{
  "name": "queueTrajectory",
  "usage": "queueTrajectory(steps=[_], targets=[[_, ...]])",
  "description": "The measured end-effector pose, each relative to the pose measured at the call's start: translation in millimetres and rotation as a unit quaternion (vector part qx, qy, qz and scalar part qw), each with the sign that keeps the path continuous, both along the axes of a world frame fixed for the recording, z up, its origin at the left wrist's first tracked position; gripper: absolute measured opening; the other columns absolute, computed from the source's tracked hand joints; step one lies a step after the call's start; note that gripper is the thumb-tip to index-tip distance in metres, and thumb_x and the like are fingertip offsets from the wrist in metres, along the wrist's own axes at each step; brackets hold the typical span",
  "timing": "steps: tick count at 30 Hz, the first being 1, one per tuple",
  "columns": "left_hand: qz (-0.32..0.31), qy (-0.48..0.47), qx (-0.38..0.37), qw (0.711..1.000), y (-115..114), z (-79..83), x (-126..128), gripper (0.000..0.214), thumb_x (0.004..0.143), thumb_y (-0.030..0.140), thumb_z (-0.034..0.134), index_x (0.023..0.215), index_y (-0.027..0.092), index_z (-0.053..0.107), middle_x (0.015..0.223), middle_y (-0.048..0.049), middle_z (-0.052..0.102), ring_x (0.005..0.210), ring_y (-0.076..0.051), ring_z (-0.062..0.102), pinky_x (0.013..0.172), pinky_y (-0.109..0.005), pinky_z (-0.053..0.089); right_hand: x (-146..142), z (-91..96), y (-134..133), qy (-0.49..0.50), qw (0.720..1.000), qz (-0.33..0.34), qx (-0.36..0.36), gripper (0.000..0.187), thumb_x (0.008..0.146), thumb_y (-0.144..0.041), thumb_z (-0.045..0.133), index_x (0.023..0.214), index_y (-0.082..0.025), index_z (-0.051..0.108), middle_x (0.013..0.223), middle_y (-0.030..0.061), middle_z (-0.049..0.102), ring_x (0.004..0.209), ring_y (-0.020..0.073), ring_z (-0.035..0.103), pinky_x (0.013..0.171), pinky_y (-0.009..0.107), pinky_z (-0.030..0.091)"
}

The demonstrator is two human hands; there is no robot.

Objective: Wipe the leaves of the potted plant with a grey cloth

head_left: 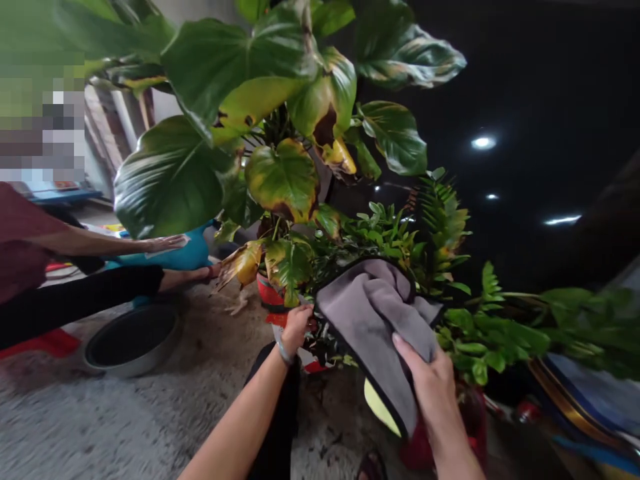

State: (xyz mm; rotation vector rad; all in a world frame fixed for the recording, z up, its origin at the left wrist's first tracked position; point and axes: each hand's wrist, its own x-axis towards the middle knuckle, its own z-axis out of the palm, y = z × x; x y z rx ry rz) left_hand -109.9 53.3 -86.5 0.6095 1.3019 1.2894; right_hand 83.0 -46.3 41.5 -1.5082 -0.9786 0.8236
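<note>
My right hand (433, 380) grips a grey cloth (370, 307) with black edging, its thumb on top. The cloth is draped over low foliage, and a pale yellow-green patch shows under its lower edge. Left of the cloth, my left hand (296, 330), with a bracelet at the wrist, has its fingers curled at the edge of the leaves; what they hold is hidden. Above both hands spreads a big plant with broad green leaves (167, 177), several of them yellowed and browned. Its red pot (273, 290) stands just beyond my left hand.
At left, another person's hand (173, 243) presses a white cloth on a turquoise object (197, 250). A grey basin (133, 340) and a red stool (45, 343) are on the rough floor. Leafy plants (470, 333) extend right, beside a dark glossy surface (540, 133).
</note>
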Motion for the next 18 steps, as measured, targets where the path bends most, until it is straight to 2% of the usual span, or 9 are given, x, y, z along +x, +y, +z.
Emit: queueTrajectory(steps=[3, 5, 8, 10, 12, 13, 15, 18], targets=[[-0.009, 0.014, -0.029, 0.999, -5, 9.4, 6, 0.009, 0.081, 0.017, 0.058, 0.074, 0.012, 0.059, 0.057, 0.005, 0.052, 0.046, -0.007, 0.047, 0.047, -0.021, 0.041, -6, -29.1, 4, 0.024, 0.998, 0.017, -0.049, 0.045, 0.043, -0.044, 0.076, 0.077, -0.016, 0.071, 0.08, 0.0101, 0.073, 0.087, 0.0332, 0.065, 0.084, 0.043, 0.048], [0.001, 0.025, -0.03, 0.999, -12, 15.1, 7, 0.003, 0.072, 0.011, 0.059, 0.07, 0.013, 0.058, 0.05, 0.0072, 0.047, 0.041, -0.007, 0.044, 0.043, -0.021, 0.036, -13, -53.8, -10, 0.047, 0.993, 0.048, -0.099, 0.044, 0.045, -0.043, 0.076, 0.079, -0.016, 0.071, 0.082, 0.0102, 0.073, 0.088, 0.0332, 0.065, 0.084, 0.043, 0.048], [0.031, 0.037, -0.014, 0.999, -29, 20.7, 6, 0.02, 0.061, 0.014, 0.061, 0.08, 0.015, 0.057, 0.058, 0.0062, 0.053, 0.047, -0.008, 0.049, 0.046, -0.02, 0.039, -15, -78.7, -42, 0.097, 0.987, 0.071, -0.106, 0.042, 0.05, -0.042, 0.075, 0.083, -0.017, 0.071, 0.088, 0.0086, 0.073, 0.092, 0.0319, 0.064, 0.084, 0.041, 0.048], [0.071, 0.036, 0.013, 0.997, -47, 23.1, 5, 0.03, 0.053, 0.021, 0.066, 0.081, 0.016, 0.057, 0.064, 0.0047, 0.057, 0.051, -0.009, 0.052, 0.048, -0.02, 0.04, -7, -84.7, -59, 0.15, 0.981, 0.072, -0.101, 0.042, 0.051, -0.041, 0.073, 0.086, -0.018, 0.071, 0.086, 0.0077, 0.072, 0.09, 0.0316, 0.065, 0.08, 0.041, 0.05], [0.099, 0.038, 0.049, 0.993, -72, 25.7, 5, 0.037, 0.044, 0.03, 0.072, 0.076, 0.017, 0.058, 0.067, 0.0026, 0.059, 0.054, -0.011, 0.054, 0.047, -0.021, 0.042, 4, -85.0, -71, 0.193, 0.976, 0.037, -0.098, 0.043, 0.052, -0.04, 0.072, 0.089, -0.018, 0.069, 0.087, 0.0072, 0.072, 0.089, 0.0319, 0.065, 0.077, 0.042, 0.05], [0.083, 0.05, 0.068, 0.993, -86, 27.1, 6, 0.039, 0.043, 0.035, 0.074, 0.074, 0.017, 0.06, 0.069, 0.0011, 0.062, 0.057, -0.013, 0.057, 0.048, -0.021, 0.043, 9, -83.7, -75, 0.201, 0.975, 0.014, -0.093, 0.043, 0.053, -0.038, 0.071, 0.091, -0.018, 0.069, 0.088, 0.0069, 0.072, 0.09, 0.0319, 0.065, 0.078, 0.042, 0.05], [0.002, 0.081, 0.086, 0.993, -115, 29.2, 10, 0.044, 0.044, 0.044, 0.077, 0.078, 0.018, 0.065, 0.077, -0.0027, 0.067, 0.068, -0.019, 0.063, 0.053, -0.024, 0.049, 14, -78.9, -81, 0.184, 0.979, -0.015, -0.088, 0.044, 0.05, -0.032, 0.071, 0.091, -0.019, 0.067, 0.088, 0.006, 0.072, 0.091, 0.0321, 0.064, 0.08, 0.041, 0.049], [-0.142, 0.106, 0.094, 0.98, -143, 26.5, 17, 0.053, 0.046, 0.045, 0.081, 0.094, 0.026, 0.07, 0.111, -0.0049, 0.069, 0.101, -0.03, 0.063, 0.077, -0.031, 0.055, 3, -68.1, -87, 0.128, 0.985, -0.006, -0.112, 0.052, 0.042, -0.02, 0.071, 0.094, -0.017, 0.065, 0.089, 0.0069, 0.071, 0.091, 0.0321, 0.063, 0.082, 0.038, 0.046]])
